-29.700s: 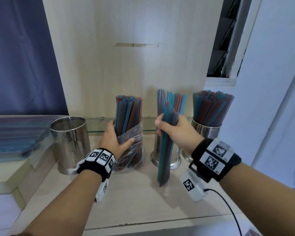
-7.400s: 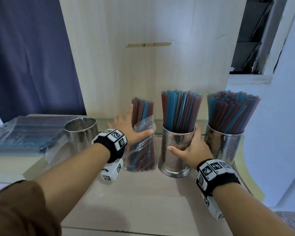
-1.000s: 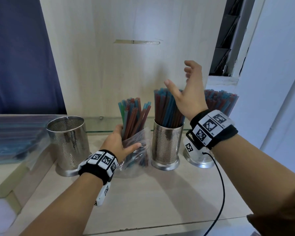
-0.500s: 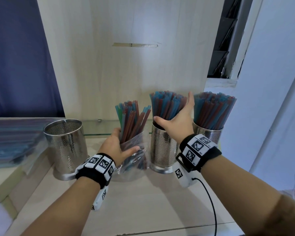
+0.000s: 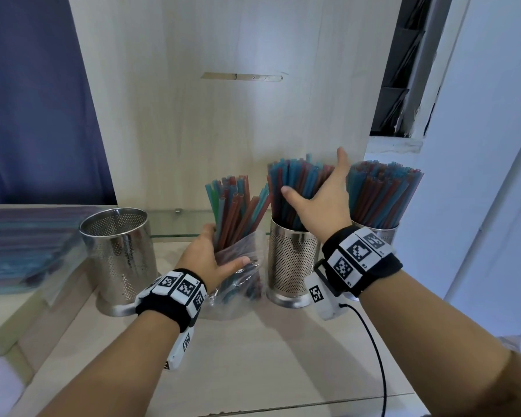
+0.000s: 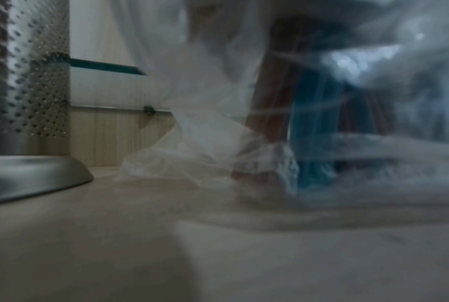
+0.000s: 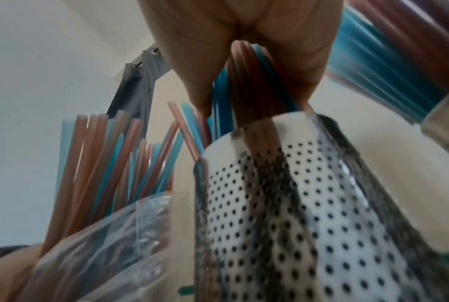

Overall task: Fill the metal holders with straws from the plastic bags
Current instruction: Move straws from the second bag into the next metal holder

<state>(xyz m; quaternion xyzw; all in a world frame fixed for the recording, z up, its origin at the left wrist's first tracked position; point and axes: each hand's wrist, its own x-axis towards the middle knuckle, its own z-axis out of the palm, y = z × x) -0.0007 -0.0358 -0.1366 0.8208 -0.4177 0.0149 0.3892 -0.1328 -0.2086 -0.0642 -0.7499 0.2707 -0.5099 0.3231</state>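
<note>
**Q:** Why's your left hand (image 5: 206,260) gripping the plastic bag (image 5: 238,260)?

**A:** Keeps its straws (image 5: 238,206) upright between the empty holder (image 5: 119,254) and the middle holder (image 5: 292,266). My right hand (image 5: 319,203), spread wide, steadies the middle bundle (image 5: 295,188).

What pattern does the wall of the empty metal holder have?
The empty metal holder has rows of small round holes, best seen in the head view.
</note>
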